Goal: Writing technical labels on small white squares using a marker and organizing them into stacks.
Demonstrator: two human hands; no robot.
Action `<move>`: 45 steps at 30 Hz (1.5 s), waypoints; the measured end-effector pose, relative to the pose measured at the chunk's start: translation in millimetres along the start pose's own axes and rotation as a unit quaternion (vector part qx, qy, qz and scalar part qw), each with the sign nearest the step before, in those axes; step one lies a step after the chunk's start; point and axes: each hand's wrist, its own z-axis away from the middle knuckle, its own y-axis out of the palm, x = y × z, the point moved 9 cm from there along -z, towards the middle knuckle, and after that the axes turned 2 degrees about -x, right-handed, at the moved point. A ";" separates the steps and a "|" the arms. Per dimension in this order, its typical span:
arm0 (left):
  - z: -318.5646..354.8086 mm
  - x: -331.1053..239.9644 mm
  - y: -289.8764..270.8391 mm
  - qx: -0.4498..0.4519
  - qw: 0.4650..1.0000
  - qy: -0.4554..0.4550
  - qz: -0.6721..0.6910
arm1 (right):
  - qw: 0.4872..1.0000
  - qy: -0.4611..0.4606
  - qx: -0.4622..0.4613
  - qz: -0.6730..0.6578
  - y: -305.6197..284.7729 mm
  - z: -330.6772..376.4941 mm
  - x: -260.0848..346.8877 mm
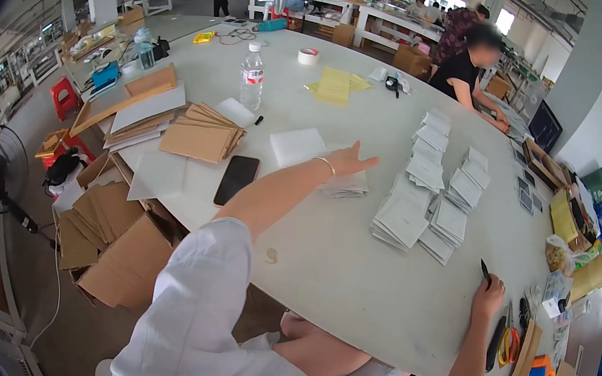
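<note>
My left hand (350, 163) reaches out over the middle of the table with its fingers spread and nothing in them. Right below it lies a small pile of thin white packets (347, 189), partly covered by the hand and wrist. A stack of white foam sheets (297, 145) is beside that wrist. At the right side of the table, my right hand (489, 296) is closed round a slim black pointed tool (485, 273), its tip upward; whether it is a pen or a knife I cannot tell. Two overlapping rows of white packets (402, 211) lie between my hands.
A black phone (236, 181), brown cardboard pieces (202, 133) and a water bottle (252, 79) lie or stand to the left. Yellow sheets (334, 84) and a tape roll (308, 56) are farther back. Orange-handled scissors (509, 346) lie near my right forearm. Another person (466, 80) works at the far right.
</note>
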 end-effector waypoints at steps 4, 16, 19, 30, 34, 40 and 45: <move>-3.5 -14.8 5.1 -0.021 0.991 0.002 -0.130 | 1.000 0.016 -0.009 0.012 -1.9 0.6 -10.1; 48.2 -39.7 23.3 -0.009 0.972 0.098 -0.212 | 0.999 0.034 0.012 0.022 5.2 -0.7 -13.8; 62.4 -42.0 26.4 -0.017 0.969 0.127 -0.212 | 0.999 0.037 0.020 0.033 6.0 0.3 -11.9; 107.1 -42.5 30.4 0.020 0.954 0.161 -0.254 | 0.999 0.022 0.004 0.026 -6.0 23.0 -3.0; 115.3 -41.7 26.8 0.086 0.958 0.124 -0.243 | 0.999 0.023 0.015 0.023 -15.1 34.3 5.0; 135.4 -33.3 15.4 -0.008 0.953 0.143 -0.267 | 1.000 0.016 0.015 0.004 -33.3 53.1 19.2; 240.3 -72.3 42.0 -0.141 0.923 0.273 -0.231 | 1.000 -0.012 0.003 -0.015 -46.5 66.4 25.6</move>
